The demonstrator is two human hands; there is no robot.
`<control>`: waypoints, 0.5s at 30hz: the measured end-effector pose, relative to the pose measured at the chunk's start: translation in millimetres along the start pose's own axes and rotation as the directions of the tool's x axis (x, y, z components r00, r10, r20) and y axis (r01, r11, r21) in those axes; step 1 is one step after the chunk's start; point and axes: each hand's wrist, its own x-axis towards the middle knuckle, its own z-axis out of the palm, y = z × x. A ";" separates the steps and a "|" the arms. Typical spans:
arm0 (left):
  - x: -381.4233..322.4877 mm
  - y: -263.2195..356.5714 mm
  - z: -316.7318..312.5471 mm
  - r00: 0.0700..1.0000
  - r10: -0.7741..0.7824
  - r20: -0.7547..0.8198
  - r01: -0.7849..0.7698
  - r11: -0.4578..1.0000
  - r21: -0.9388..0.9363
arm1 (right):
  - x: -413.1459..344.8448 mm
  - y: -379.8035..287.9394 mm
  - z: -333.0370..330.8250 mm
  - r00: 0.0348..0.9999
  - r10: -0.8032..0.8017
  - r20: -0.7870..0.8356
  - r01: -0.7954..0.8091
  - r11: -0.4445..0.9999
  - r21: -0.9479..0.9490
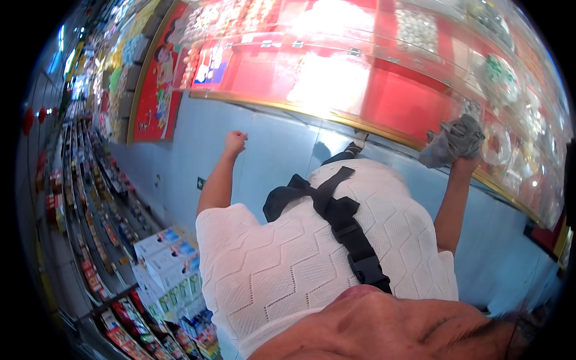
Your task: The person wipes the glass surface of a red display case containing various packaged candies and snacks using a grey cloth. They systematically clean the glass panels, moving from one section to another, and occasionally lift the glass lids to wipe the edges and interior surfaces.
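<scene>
My right hand grips a crumpled grey cloth, which hides most of the fingers. The cloth is at the front of a clear-walled display case with red panels, near its gold-coloured lower edge. Whether it touches the case I cannot tell. My left hand hangs over the floor, its fingers curled in, and nothing shows in it. Behind the clear panels are bagged goods, among them a bag with green print and a bin of whitish pieces.
Pale tiled floor runs along the case. A red printed panel stands at its left end. Stacked cartons and long shelves of packaged goods are to my left. Glare whitens part of the case.
</scene>
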 end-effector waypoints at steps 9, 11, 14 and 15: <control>-19.4 -91.0 -48.3 0.964 -0.072 -0.256 0.145 0.950 0.277 | 0.5 18.0 51.3 0.980 -0.039 -0.195 -0.017 0.960 -0.278; -19.8 -92.5 -46.9 0.952 -0.091 -0.292 0.193 0.919 0.342 | 1.3 22.2 58.6 0.975 -0.078 -0.209 0.003 0.941 -0.339; -14.0 -101.2 -43.5 0.897 -0.154 -0.413 0.277 0.926 0.255 | 3.9 24.8 58.1 0.973 -0.087 -0.212 0.007 0.937 -0.350; -11.0 -134.0 -42.6 0.874 -0.081 -0.479 0.223 0.943 0.247 | 5.6 29.2 60.9 0.976 -0.048 -0.212 -0.025 0.944 -0.329</control>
